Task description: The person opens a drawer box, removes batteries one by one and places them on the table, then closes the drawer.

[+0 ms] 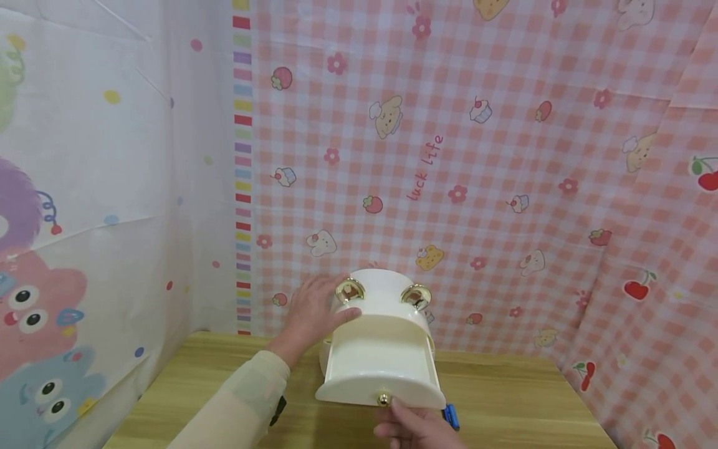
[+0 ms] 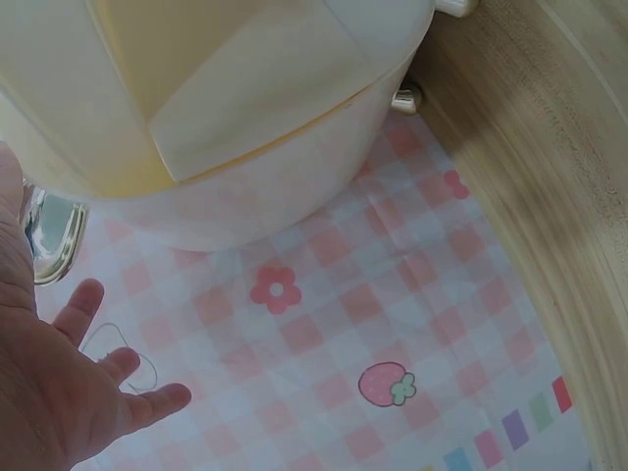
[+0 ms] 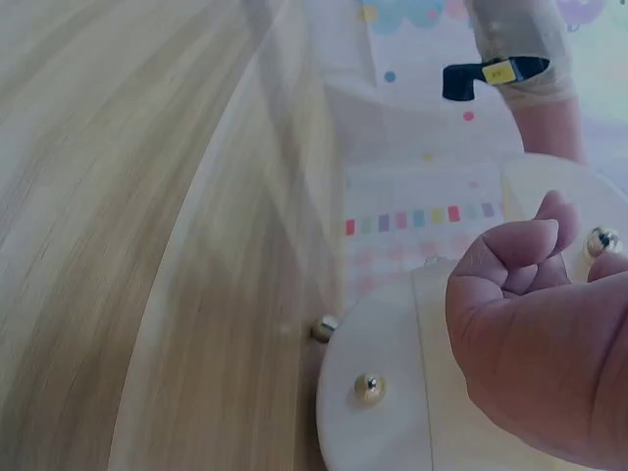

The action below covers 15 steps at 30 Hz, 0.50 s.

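A glossy cream-white case (image 1: 383,293) with a rounded top bears two shiny gold domes, the left dome (image 1: 350,291) and the right dome (image 1: 417,297). From its front a drawer (image 1: 378,362) stands pulled out, with a curved front panel and a gold knob (image 1: 384,399). My left hand (image 1: 314,312) rests against the case's upper left beside the left dome, thumb over the front edge. In the left wrist view its other fingers (image 2: 162,400) spread loosely. My right hand (image 1: 417,429) pinches the knob from below right; other fingers (image 3: 520,245) curl inward.
The case stands on a wood-grain table (image 1: 505,399) near its back edge. Behind it hangs a pink checked cloth (image 1: 488,156); a white printed sheet (image 1: 129,187) hangs at left. A small blue object (image 1: 451,416) shows beside the drawer's right corner. Gold ball feet (image 3: 370,389) show low on the case.
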Tool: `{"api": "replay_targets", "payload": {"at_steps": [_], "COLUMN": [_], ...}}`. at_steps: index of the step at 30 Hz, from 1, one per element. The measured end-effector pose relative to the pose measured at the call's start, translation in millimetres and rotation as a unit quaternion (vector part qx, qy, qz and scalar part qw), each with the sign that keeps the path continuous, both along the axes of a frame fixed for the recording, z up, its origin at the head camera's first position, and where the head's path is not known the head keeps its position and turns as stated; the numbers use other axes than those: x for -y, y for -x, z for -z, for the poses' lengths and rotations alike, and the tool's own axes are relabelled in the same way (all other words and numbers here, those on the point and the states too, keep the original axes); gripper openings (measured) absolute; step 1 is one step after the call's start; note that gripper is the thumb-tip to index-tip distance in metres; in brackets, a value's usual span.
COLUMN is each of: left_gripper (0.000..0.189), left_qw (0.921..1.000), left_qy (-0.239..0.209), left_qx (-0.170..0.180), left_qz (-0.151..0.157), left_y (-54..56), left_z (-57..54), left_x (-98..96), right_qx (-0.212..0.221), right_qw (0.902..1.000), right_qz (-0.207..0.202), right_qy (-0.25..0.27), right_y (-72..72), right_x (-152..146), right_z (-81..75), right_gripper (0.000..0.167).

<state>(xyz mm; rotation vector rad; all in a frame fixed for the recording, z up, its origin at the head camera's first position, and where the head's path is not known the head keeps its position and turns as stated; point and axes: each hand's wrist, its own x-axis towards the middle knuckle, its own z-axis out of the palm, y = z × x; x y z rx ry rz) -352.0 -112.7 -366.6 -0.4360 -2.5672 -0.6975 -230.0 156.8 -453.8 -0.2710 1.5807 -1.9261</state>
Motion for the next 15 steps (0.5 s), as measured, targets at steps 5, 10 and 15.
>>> {"api": "replay_targets", "payload": {"at_steps": [5,10,15], "left_gripper": [0.081,0.082,0.082], "left_qw": [1.0000,1.0000,0.9999], "left_qy": [0.003,0.002,0.013], "left_qx": [-0.006,-0.004,-0.003], "left_qz": [0.000,0.003,0.006], "left_y": [1.2,1.3,1.5], "left_z": [-0.5,-1.3,-2.5], "left_x": [-0.3,-0.1,0.1], "right_qx": [0.001,-0.018,-0.020], "right_qw": [0.9998,0.9995,0.9993], "right_qz": [-0.007,-0.005,0.001], "right_qy": [0.020,0.026,0.030], "right_y": [-2.0,-3.2,-4.5], "right_x": [3.1,6.9,9.8], "right_z": [-2.7,-6.0,-8.8], "right_gripper": [0.037,0.036,0.036]}}
